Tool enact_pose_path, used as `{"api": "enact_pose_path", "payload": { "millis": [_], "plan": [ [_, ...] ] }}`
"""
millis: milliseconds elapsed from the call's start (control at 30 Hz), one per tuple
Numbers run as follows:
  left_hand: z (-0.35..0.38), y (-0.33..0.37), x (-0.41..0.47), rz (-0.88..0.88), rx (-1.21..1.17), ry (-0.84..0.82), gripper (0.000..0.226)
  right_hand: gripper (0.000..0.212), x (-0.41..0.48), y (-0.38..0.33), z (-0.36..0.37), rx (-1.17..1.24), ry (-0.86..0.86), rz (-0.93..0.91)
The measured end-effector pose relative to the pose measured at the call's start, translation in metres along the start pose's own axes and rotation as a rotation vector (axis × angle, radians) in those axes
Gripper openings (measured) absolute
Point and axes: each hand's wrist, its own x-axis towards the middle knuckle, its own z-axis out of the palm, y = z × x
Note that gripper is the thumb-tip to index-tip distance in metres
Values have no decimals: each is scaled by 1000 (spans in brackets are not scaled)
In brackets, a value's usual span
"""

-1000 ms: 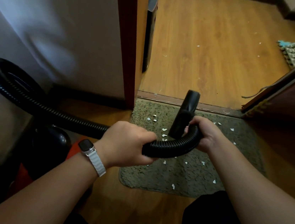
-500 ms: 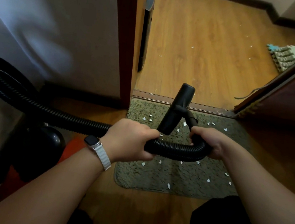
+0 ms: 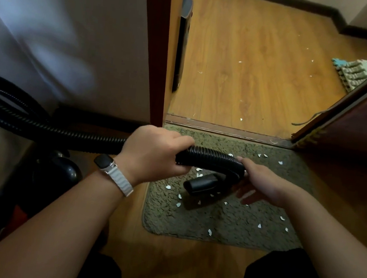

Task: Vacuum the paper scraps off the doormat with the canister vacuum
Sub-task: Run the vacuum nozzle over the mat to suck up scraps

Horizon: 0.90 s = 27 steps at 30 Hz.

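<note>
Nearest the camera, a wristwatch with a white band point(image 3: 113, 173) is worn on the left wrist. Just ahead of it, the black ribbed hose point(image 3: 210, 157) is gripped from above by the left hand point(image 3: 155, 154), whose fingers are curled tightly round it. The hose is held level above the olive-green shaggy doormat point(image 3: 225, 227). Its end is bent sharply back into the black nozzle point(image 3: 204, 184), which is pointed leftward, low over the mat's middle; whether the pile is touched cannot be told. The bend is touched by the right hand point(image 3: 264, 185). One finger is laid on top, while the lower fingers point(image 3: 245, 198) are seen blurred and fairly straight beneath, so a closed grip cannot be confirmed. To the left, the hose is looped towards the black and red canister vacuum point(image 3: 63, 170), set on the wooden floor point(image 3: 162, 263) beside the mat's left edge. White paper scraps point(image 3: 178, 204) are scattered over the doormat, around the nozzle and towards its right edge. Along the mat's far edge, a dark threshold strip point(image 3: 225, 127) is laid across the doorway. Further off, a few scraps are strewn on the floor, a tall black object point(image 3: 182, 44) is stood by the door frame, and stacked foam puzzle mats point(image 3: 355, 69) are seen at the far right.
</note>
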Motion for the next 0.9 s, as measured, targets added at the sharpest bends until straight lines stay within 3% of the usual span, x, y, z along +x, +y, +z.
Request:
{"api": "enact_pose_path", "payload": {
  "millis": [67, 133, 200, 267, 367, 600, 700, 900],
  "plan": [
    [-4, -5, 2, -26, 59, 63, 27, 45, -9, 2, -11, 98, -192, -33],
    [-6, -5, 7, -78, 135, 109, 31, 45, -17, 3, -16, 69, -276, -82],
    [-4, 1, 15, -121, 193, 111, 34, 45, -18, 5, -9, -148, -176, -149],
    [-1, 7, 22, -173, 245, 105, 36, 29, -16, 6, 0, -373, -4, -227],
    [2, 12, 25, -309, 302, 134, 36, 17, -10, 8, 2, -450, 209, -348],
    [5, 8, 26, -508, 329, 163, 61, 18, -14, 3, -4, -60, 303, -435],
    [9, 5, 27, -482, 311, 166, 52, 21, -9, 1, -11, 91, 349, -430],
    [16, -4, 30, -371, 324, 148, 28, 23, -4, 7, -16, 204, 233, -374]
  ]
}}
